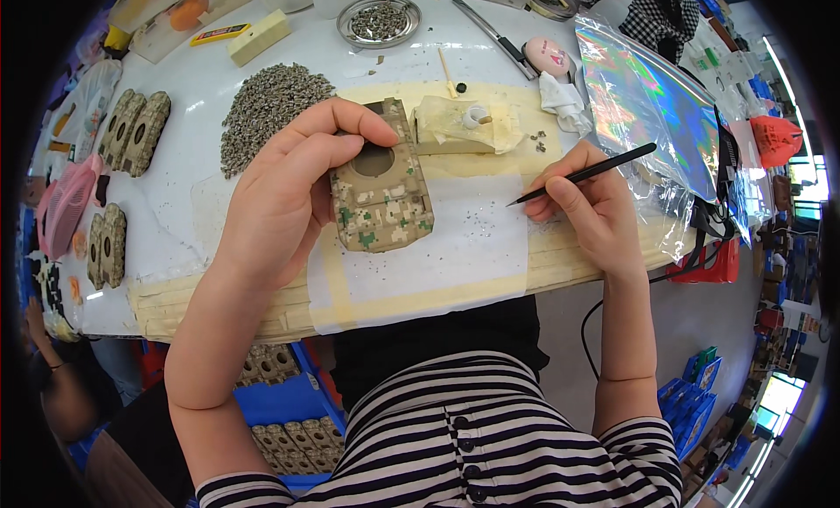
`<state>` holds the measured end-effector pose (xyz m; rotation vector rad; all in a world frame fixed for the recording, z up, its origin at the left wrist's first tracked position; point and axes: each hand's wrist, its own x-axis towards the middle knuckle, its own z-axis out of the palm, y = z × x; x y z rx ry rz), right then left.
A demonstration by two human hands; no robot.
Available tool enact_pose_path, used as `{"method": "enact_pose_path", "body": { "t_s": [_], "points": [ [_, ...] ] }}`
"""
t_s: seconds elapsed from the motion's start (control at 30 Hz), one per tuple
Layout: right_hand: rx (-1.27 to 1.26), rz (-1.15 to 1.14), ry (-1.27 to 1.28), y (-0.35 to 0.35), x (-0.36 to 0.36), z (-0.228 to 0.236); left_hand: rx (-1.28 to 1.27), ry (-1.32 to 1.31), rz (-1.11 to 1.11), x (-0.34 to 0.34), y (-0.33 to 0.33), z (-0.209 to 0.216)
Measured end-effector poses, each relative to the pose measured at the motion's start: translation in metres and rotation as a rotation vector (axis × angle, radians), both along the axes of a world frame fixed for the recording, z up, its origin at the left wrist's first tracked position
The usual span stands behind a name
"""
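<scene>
My left hand (pixel 284 171) grips a camouflage toy tank hull (pixel 385 215) by its far end and left side, thumb and forefinger near the round hole in its top. The hull is tilted up over a white paper sheet (pixel 420 294). In my right hand (pixel 595 215) is a pair of slim black tweezers (pixel 608 164), held like a pen. Their fine tip points left, apart from the hull, above tiny silvery bits (pixel 479 224) scattered on the sheet. Beyond the hull stands a tape-covered block (pixel 446 140) with a small white ring-shaped piece on it.
A heap of small grey-brown parts (pixel 271 105) lies behind my left hand, and a round metal dish (pixel 379 22) holds more. Camouflage hulls (pixel 144 132) stand at the left. Iridescent plastic bags (pixel 647 105) cover the right side. Blue crates (pixel 276 403) with hulls are below the table.
</scene>
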<state>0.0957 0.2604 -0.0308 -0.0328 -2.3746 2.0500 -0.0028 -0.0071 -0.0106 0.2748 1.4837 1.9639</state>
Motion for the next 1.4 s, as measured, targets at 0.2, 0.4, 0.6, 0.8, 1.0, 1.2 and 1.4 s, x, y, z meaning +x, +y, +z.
{"method": "enact_pose_path", "body": {
  "t_s": [0.2, 0.4, 0.6, 0.8, 1.0, 1.2, 1.4],
  "points": [
    [-0.035, -0.024, 0.022, 0.000, 0.001, 0.000, 0.008, 0.001, 0.000, 0.001, 0.000, 0.001],
    [-0.069, -0.051, 0.219, -0.011, -0.004, 0.022, 0.019, -0.030, -0.005, 0.001, 0.000, 0.002],
    [-0.075, -0.010, 0.301, -0.033, -0.017, 0.040, 0.021, -0.026, 0.010, 0.002, -0.001, 0.004],
    [-0.023, -0.043, 0.202, -0.028, -0.012, 0.025, 0.039, -0.006, 0.005, 0.002, -0.001, 0.002],
    [-0.001, -0.097, 0.112, -0.020, 0.005, 0.010, 0.023, 0.007, -0.002, 0.003, -0.001, 0.002],
    [0.001, -0.123, 0.079, -0.016, 0.011, 0.000, 0.006, 0.025, -0.008, 0.001, -0.001, 0.000],
    [0.030, -0.149, 0.090, -0.023, 0.014, -0.003, -0.012, 0.019, -0.010, 0.001, 0.000, 0.001]
  ]
}}
